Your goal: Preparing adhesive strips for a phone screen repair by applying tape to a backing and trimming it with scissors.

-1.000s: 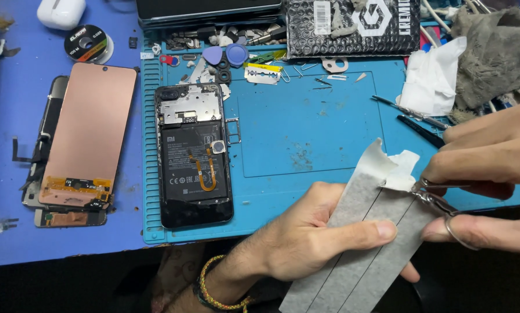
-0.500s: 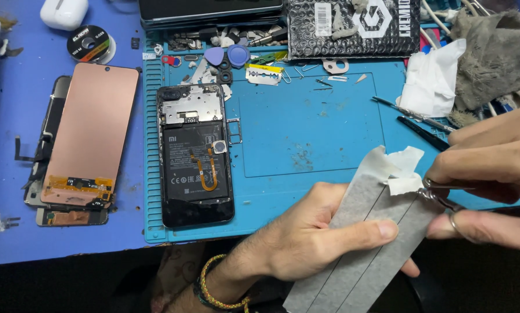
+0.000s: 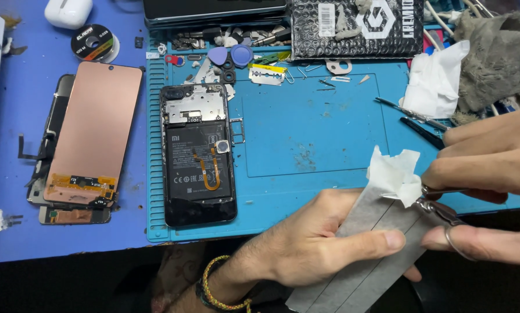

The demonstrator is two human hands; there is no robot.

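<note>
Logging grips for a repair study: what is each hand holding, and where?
Left hand pinches the grey strip at mid-length; right hand holds small scissors by the handle loops.

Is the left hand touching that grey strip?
Touching. The head view shows the left hand gripping the grey strip, its thumb pressed flat across the top.

The scissors (image 3: 440,206) in the right hand (image 3: 492,174) have cut further, and the white backing (image 3: 396,174) curls up more.

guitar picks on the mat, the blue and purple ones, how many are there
2 picks: a purple pick and a blue pick side by side at the mat's top edge, above the opened phone. More could hide in the clutter.
</note>
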